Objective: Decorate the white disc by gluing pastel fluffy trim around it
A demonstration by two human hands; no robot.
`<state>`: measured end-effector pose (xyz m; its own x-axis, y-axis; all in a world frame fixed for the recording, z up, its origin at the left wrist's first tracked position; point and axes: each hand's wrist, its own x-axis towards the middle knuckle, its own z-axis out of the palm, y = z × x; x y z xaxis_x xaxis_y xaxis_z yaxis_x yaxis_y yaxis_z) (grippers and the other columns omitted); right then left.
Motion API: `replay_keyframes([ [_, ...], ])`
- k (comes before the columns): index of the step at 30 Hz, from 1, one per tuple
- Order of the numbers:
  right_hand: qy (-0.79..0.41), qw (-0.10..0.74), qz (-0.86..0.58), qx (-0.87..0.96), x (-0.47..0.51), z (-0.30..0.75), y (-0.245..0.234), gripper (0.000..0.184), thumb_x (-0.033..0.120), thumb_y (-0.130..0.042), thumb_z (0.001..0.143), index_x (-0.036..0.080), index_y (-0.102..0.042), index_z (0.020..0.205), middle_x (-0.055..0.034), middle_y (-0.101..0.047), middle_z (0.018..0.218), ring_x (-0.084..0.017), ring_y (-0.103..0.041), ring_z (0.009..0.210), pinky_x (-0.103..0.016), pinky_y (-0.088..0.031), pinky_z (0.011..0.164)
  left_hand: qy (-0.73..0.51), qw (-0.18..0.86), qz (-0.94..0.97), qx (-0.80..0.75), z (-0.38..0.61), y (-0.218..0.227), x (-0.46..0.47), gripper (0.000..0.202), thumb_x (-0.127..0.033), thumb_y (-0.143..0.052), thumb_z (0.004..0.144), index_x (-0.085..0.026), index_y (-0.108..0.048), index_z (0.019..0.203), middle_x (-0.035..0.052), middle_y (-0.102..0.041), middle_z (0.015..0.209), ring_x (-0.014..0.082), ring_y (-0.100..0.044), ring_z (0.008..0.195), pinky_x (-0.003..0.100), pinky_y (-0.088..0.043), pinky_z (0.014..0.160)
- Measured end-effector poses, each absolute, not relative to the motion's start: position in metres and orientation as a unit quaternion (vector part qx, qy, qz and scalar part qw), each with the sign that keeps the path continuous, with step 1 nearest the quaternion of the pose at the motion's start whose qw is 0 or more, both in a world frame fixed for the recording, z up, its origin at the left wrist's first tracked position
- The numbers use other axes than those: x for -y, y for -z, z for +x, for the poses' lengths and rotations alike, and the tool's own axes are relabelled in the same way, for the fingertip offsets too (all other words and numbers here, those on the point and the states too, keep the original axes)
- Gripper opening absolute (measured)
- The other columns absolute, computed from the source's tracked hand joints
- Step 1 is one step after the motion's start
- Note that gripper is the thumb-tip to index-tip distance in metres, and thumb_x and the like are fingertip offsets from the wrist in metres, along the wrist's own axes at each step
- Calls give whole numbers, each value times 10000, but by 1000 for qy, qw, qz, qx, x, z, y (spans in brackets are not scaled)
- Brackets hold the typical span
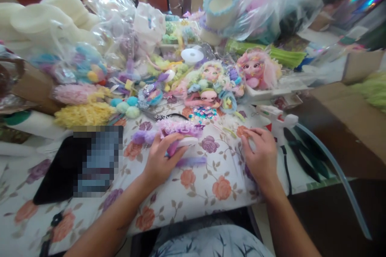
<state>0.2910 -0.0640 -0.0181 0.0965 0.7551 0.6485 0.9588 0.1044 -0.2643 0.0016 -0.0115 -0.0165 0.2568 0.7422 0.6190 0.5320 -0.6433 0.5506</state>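
My left hand [163, 154] is closed around a small purple piece with a white rim [187, 141], held just above the table. Beside it lie a fluffy lilac trim [177, 125], purple pompoms [143, 136] and a flat purple strip [193, 161]. My right hand [261, 152] hovers over the flowered cloth, thumb and fingers drawn together; whatever is between them is too small to make out. A thin yellow-green strip [230, 131] lies just left of its fingertips. To the right of that hand is a white glue gun [279, 116] with a long translucent glue stick [337, 178].
Scissors [161, 116] and sequins [203, 113] lie ahead of my hands, before decorated doll heads [211, 72]. A tablet [57, 168] is at the left, dark-handled tools [304, 154] at the right. Yellow fluffy yarn [86, 114] and a cardboard box [346, 124] flank the table.
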Motion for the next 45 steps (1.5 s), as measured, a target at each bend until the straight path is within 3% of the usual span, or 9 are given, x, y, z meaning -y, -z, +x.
replay_keyframes([
  [7,193,378,-771,475,101,333,32,440,335,-596,842,49,-681,1166,-240,-646,1113,-379,-603,1087,-586,-475,973,-474,80,790,-381,4,11,14,244,-284,-734,854,-247,-670,1086,17,-768,954,194,-722,855,341,-559,860],
  [11,97,372,-824,415,93,356,32,579,425,-621,797,45,-637,1233,-251,-672,1097,-383,-641,1024,-564,-482,935,-482,75,781,-390,4,10,16,246,-287,-743,848,-241,-658,1074,15,-761,955,186,-720,842,331,-556,868],
  [15,-41,296,-865,402,63,375,17,319,474,-706,752,194,-711,904,-175,-701,834,-336,-677,859,-458,-458,743,-494,74,774,-390,5,9,14,240,-297,-734,855,-236,-641,1067,13,-750,948,180,-718,847,340,-547,900],
  [19,-95,281,-860,415,38,382,-3,190,384,-727,727,239,-625,660,-118,-665,689,-345,-675,888,-450,-434,771,-490,66,771,-402,4,9,11,229,-304,-717,869,-233,-626,1067,14,-749,952,174,-716,851,348,-537,935],
  [24,-160,338,-826,423,53,347,-32,269,452,-645,781,201,-664,686,-45,-639,543,-241,-621,603,-378,-492,642,-479,57,767,-423,-1,10,7,220,-323,-695,887,-241,-621,1077,11,-743,970,177,-711,885,344,-536,931],
  [27,-342,476,-713,385,78,305,-48,262,443,-667,812,184,-687,845,-37,-690,638,-168,-581,473,-289,-438,477,-471,40,765,-438,-4,9,4,220,-330,-691,891,-242,-618,1079,7,-737,959,182,-709,890,349,-536,936],
  [32,-573,401,-596,394,100,251,-54,300,460,-711,775,172,-722,859,-6,-642,586,-132,-545,424,-257,-378,435,-477,15,764,-435,-7,11,1,207,-359,-663,911,-239,-625,1075,10,-731,958,181,-703,888,352,-531,944],
  [36,-590,351,-591,423,91,232,-44,260,433,-669,795,187,-693,714,21,-577,521,-128,-531,480,-264,-409,506,-469,15,767,-437,-6,12,0,230,-387,-655,915,-237,-623,1086,16,-730,964,185,-705,901,354,-538,942],
  [45,-559,360,-573,480,76,222,-29,270,446,-610,854,188,-662,793,11,-616,657,-118,-510,542,-262,-379,540,-458,43,772,-439,-6,14,2,215,-347,-667,905,-248,-644,1095,20,-735,992,197,-698,917,375,-529,967],
])
